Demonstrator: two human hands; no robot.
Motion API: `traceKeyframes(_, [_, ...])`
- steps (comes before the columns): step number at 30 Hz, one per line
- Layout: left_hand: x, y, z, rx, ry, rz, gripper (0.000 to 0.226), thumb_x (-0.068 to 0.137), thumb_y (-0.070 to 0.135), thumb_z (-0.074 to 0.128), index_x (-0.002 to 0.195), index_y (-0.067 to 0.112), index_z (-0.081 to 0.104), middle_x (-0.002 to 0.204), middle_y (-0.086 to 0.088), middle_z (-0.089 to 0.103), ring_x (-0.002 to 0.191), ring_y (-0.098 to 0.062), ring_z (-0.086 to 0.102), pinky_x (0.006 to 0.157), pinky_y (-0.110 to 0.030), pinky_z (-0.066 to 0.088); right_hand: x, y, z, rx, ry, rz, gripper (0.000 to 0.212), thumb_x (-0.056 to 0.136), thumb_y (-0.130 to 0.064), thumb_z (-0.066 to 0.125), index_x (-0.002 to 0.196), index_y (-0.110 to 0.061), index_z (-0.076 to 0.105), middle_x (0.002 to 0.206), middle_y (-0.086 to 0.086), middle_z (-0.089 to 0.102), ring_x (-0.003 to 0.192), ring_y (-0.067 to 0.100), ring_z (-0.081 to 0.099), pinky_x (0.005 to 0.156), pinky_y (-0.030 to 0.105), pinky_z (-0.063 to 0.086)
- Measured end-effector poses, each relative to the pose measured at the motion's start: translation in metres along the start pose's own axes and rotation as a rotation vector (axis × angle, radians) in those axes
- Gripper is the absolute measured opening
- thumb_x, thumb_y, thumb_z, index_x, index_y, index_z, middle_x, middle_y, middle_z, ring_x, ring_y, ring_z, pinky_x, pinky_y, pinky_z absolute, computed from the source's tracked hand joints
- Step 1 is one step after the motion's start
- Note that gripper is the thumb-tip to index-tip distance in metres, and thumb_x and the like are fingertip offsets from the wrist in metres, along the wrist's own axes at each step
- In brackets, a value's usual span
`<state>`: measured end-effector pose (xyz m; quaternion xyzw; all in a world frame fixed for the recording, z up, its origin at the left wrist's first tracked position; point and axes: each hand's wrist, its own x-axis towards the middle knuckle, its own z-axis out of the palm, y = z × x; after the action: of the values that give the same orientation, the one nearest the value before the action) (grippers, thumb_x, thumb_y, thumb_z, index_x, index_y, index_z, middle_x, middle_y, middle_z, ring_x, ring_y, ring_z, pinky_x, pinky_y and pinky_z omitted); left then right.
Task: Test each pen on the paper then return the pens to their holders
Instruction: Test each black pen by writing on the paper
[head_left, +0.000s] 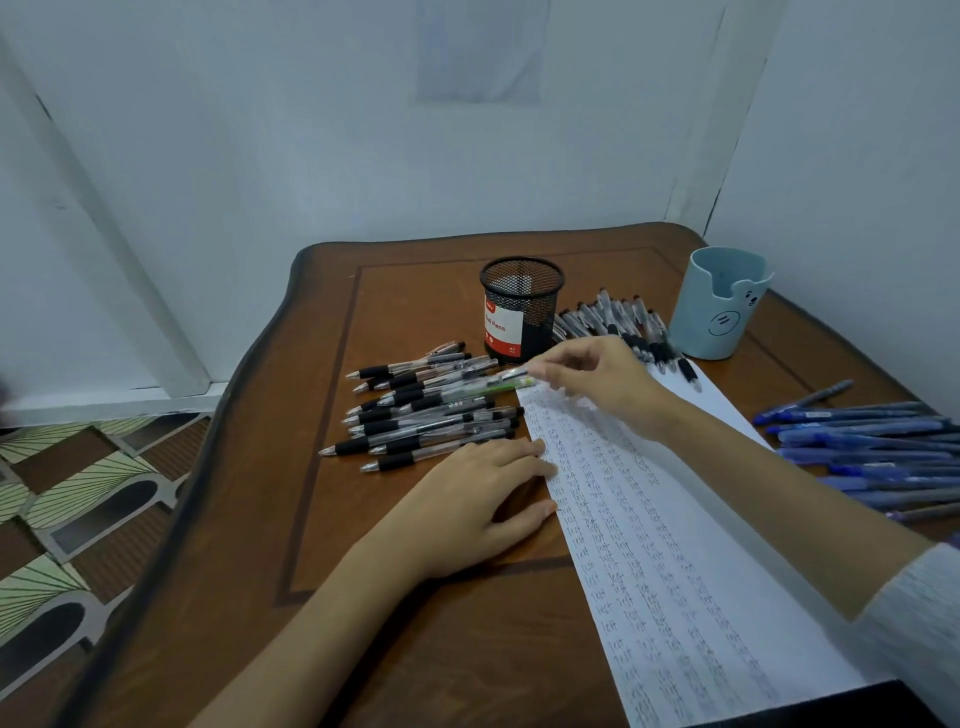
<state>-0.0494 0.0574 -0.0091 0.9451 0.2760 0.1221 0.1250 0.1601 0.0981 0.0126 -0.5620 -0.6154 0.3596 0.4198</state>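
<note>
A long sheet of paper (649, 545) covered in rows of small handwritten test words runs diagonally across the wooden table (415, 649). My left hand (478, 504) lies flat, its fingertips pressing the paper's left edge. My right hand (597, 379) reaches over the paper's far end and pinches a clear pen (498, 382) above a pile of several clear pens with black grips (421, 415). A black mesh holder (521, 306) stands behind that pile. A light blue holder (719, 304) stands at the far right.
More black-grip pens (623, 322) lie between the two holders. Several blue pens (872, 447) lie at the right edge of the table. White walls close in behind and to the right. Patterned floor (67, 509) shows on the left.
</note>
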Motion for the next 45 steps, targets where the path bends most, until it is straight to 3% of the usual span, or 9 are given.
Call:
traceKeyframes(9, [-0.001,0.0,0.001,0.001,0.006,0.005,0.042,0.098,0.045,0.045,0.136,0.028,0.05,0.147,0.01,0.04,0.135,-0.002,0.033,0.105,-0.013,0.018,-0.015,-0.021,-0.039,0.801,0.21,0.094,0.021,0.096,-0.03,0.05,0.093,-0.011,0.058,0.089,0.01,0.073,0.079,0.019,0.069,0.079,0.031,0.059])
traceKeyframes(13, [-0.001,-0.003,0.003,-0.002,0.006,0.009,0.043,0.098,0.047,0.044,0.135,0.028,0.05,0.147,0.011,0.041,0.134,-0.001,0.033,0.106,-0.015,0.022,-0.023,-0.02,-0.056,1.176,0.282,0.221,0.028,0.098,-0.037,0.046,0.08,-0.017,0.053,0.056,-0.004,0.054,0.044,0.006,0.048,0.049,0.017,0.046])
traceKeyframes(16, [-0.001,-0.004,0.005,-0.01,0.008,0.01,0.049,0.094,0.054,0.036,0.134,0.03,0.051,0.146,0.012,0.042,0.134,0.0,0.034,0.107,-0.018,0.026,-0.032,-0.011,-0.067,1.137,0.248,0.283,0.02,0.094,-0.028,0.046,0.077,-0.019,0.051,0.045,-0.008,0.033,0.032,0.004,0.023,0.031,0.015,0.017])
traceKeyframes(21, [-0.001,-0.005,0.006,-0.017,-0.002,-0.001,0.056,0.09,0.061,0.028,0.134,0.034,0.048,0.147,0.016,0.04,0.134,0.001,0.033,0.107,-0.018,0.026,-0.048,-0.002,-0.071,1.125,0.244,0.294,0.014,0.072,-0.02,0.048,0.083,-0.018,0.055,0.044,-0.008,0.034,0.029,0.003,0.022,0.028,0.015,0.014])
traceKeyframes(28, [-0.001,-0.005,0.006,-0.016,-0.002,-0.013,0.041,0.097,0.05,0.042,0.135,0.035,0.048,0.147,0.018,0.038,0.133,0.003,0.033,0.107,-0.016,0.023,-0.068,0.002,-0.079,1.04,0.179,0.299,0.035,0.08,-0.007,0.051,0.108,0.01,0.065,0.109,0.025,0.067,0.081,0.022,0.073,0.042,0.012,0.045])
traceKeyframes(30, [-0.001,-0.005,0.006,-0.017,-0.001,-0.016,0.041,0.097,0.049,0.042,0.135,0.035,0.048,0.147,0.018,0.038,0.133,0.004,0.033,0.107,-0.016,0.023,-0.072,0.006,-0.078,1.019,0.13,0.38,0.041,0.088,-0.023,0.045,0.1,0.007,0.072,0.097,0.023,0.07,0.078,0.029,0.071,0.057,0.027,0.057])
traceKeyframes(33, [-0.001,-0.006,0.006,-0.022,0.001,-0.007,0.044,0.095,0.054,0.04,0.134,0.036,0.048,0.147,0.018,0.038,0.133,0.003,0.033,0.106,-0.015,0.022,-0.078,0.015,-0.079,0.891,0.16,0.48,0.058,0.1,-0.047,0.033,0.093,0.0,0.067,0.06,0.013,0.063,0.045,0.017,0.055,0.041,0.02,0.044])
traceKeyframes(38, [-0.001,-0.007,0.007,-0.026,0.0,-0.011,0.045,0.094,0.056,0.037,0.133,0.037,0.048,0.147,0.019,0.038,0.133,0.004,0.034,0.104,-0.013,0.021,-0.085,0.021,-0.068,0.674,0.159,0.415,0.026,0.079,-0.03,0.07,0.071,-0.007,0.06,0.051,0.001,0.054,0.038,0.006,0.042,0.036,0.014,0.037])
traceKeyframes(45, [-0.001,-0.008,0.009,-0.033,0.005,-0.008,0.051,0.091,0.06,0.031,0.133,0.038,0.048,0.147,0.019,0.038,0.132,0.004,0.034,0.105,-0.016,0.023,-0.088,0.023,-0.048,0.521,0.202,0.177,0.023,0.088,-0.019,0.065,0.075,-0.003,0.054,0.059,0.014,0.063,0.034,0.013,0.049,0.032,0.02,0.038])
